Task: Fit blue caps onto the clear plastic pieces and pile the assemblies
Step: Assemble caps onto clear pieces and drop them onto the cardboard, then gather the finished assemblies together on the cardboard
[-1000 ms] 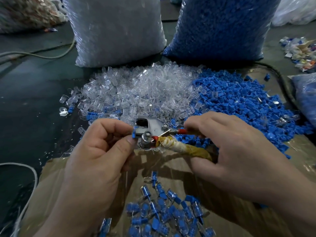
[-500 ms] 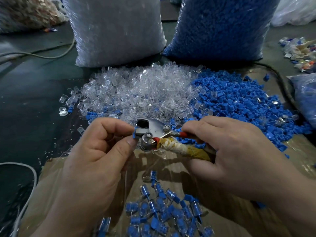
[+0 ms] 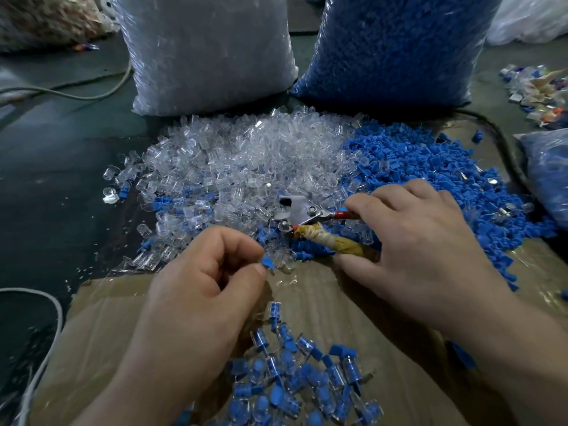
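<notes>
A heap of clear plastic pieces (image 3: 239, 161) lies ahead on the floor, with a heap of blue caps (image 3: 430, 167) to its right. My left hand (image 3: 199, 281) pinches a small capped piece (image 3: 269, 262) between thumb and forefinger, just below the pliers' jaws. My right hand (image 3: 421, 238) grips the handles of metal crimping pliers (image 3: 299, 213), one handle wrapped in yellow tape, one red. A pile of finished blue-and-clear assemblies (image 3: 292, 376) lies on the cardboard (image 3: 101, 333) near me.
A big sack of clear pieces (image 3: 203, 47) and a sack of blue caps (image 3: 393, 47) stand behind the heaps. A white cable (image 3: 52, 327) curves at the left. Mixed scraps (image 3: 541, 96) and another blue-filled bag (image 3: 550, 173) are at the right.
My left hand has pulled the capped piece down and away from the pliers' jaws. My right hand has moved the pliers up and to the right, over the heaps.
</notes>
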